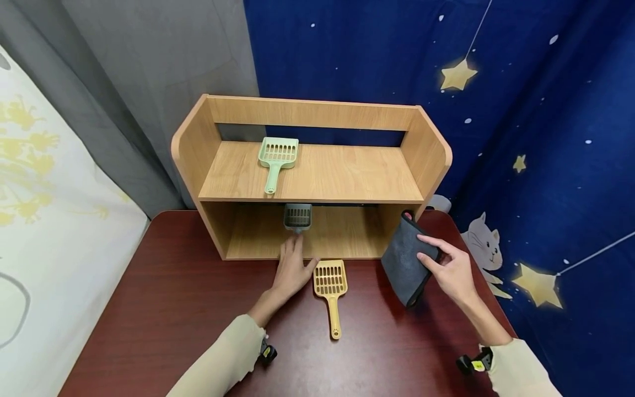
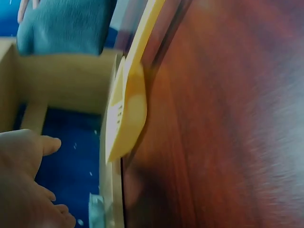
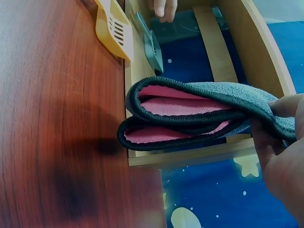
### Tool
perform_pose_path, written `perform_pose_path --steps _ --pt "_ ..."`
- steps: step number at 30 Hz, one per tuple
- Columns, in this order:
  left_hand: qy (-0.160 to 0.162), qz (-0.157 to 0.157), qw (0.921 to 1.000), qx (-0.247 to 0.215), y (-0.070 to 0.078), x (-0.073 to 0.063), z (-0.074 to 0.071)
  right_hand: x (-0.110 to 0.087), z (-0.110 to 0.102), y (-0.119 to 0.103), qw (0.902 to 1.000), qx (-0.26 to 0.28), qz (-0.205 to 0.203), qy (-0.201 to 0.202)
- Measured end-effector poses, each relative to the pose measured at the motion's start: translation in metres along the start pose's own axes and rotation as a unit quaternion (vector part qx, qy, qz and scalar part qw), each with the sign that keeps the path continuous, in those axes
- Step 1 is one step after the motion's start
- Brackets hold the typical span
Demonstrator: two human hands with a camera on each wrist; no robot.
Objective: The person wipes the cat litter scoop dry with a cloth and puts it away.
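Note:
In the head view my right hand [image 1: 452, 274] pinches a folded grey cloth [image 1: 404, 259] with dark edging, off the table by the shelf's right end. Pink lining shows between the folds of the cloth [image 3: 190, 105] in the right wrist view. My left hand [image 1: 291, 270] reaches toward the lower shelf with fingers extended, holding nothing. Just beyond its fingertips lies a grey litter scoop [image 1: 298, 226], its handle mostly hidden by the hand. Right of that hand, a yellow litter scoop [image 1: 334, 309] lies on the table, handle toward me.
A two-tier wooden shelf [image 1: 312, 199] stands at the back of the dark red table [image 1: 163, 309]. On its upper tier, left of centre, rests a light green litter scoop [image 1: 274, 171]. Grey and blue star-patterned curtains [image 1: 347, 49] hang behind.

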State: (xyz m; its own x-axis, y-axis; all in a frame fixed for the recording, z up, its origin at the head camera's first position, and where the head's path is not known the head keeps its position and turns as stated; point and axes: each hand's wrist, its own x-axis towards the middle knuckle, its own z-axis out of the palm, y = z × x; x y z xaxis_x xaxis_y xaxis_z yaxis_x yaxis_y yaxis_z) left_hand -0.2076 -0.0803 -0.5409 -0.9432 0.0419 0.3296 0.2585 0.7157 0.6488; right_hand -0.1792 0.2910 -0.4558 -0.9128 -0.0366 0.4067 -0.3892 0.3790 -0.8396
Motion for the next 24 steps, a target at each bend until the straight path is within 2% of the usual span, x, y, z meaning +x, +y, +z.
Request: perform_pose_path --steps 7,14,21,24 --pt "-0.057 0.007 0.9977 0.035 0.024 -0.033 -0.003 0.0 -0.007 -0.003 0.9998 0.001 -0.018 -0.012" --pt "-0.082 -0.012 0.9941 0.07 0.036 -0.061 0.007 -0.002 -0.012 -0.007 0.9997 -0.009 -0.023 -0.007" --pt "-0.103 -0.067 0.9882 0.092 0.037 -0.072 0.02 -0.004 -0.012 -0.008 0.9994 -0.011 -0.031 -0.012" --pt "-0.105 -0.076 0.9866 0.099 0.038 -0.073 0.024 -0.005 -0.009 -0.01 0.9995 0.0 -0.025 -0.021"
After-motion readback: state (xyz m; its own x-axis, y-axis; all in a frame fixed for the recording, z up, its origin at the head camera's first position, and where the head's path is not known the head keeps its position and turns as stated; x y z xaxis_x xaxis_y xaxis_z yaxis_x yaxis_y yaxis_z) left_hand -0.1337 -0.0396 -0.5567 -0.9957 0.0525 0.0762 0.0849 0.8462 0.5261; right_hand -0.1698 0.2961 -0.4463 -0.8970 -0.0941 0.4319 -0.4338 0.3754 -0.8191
